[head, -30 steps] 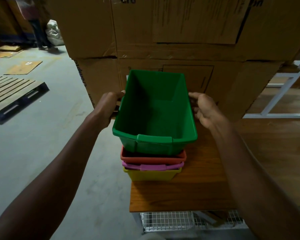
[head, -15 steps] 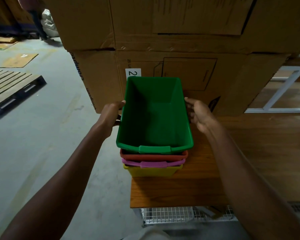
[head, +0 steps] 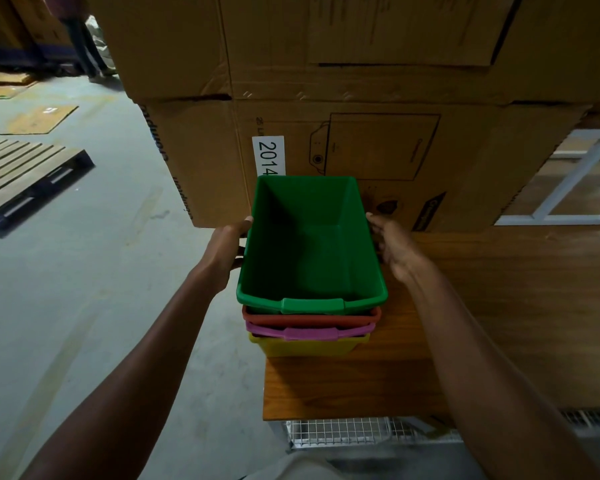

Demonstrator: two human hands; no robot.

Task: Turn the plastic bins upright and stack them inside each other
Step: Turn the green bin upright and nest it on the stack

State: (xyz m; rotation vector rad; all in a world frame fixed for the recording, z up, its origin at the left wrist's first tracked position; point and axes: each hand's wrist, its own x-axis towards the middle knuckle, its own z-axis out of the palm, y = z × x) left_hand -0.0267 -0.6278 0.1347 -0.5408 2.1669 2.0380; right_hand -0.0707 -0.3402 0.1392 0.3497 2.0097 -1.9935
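An upright green bin (head: 309, 251) sits nested on top of a stack. Below it show the rims of a red bin (head: 309, 319), a pink bin (head: 309, 332) and a yellow bin (head: 309, 346). The stack stands at the left end of a wooden table (head: 499, 306). My left hand (head: 227, 251) grips the green bin's left rim, thumb over the edge. On the opposite rim rests my right hand (head: 394, 244), fingers curled on its outer wall.
Large cardboard boxes (head: 343, 98) stand stacked right behind the bins. The table's left edge drops to a concrete floor (head: 84, 271). A wooden pallet (head: 25, 178) lies at far left. A wire mesh shelf (head: 361, 431) shows under the table. A white metal frame (head: 568, 188) is at right.
The green bin has come down into the red bin and now sits deep in the stack. Both hands went down with it.
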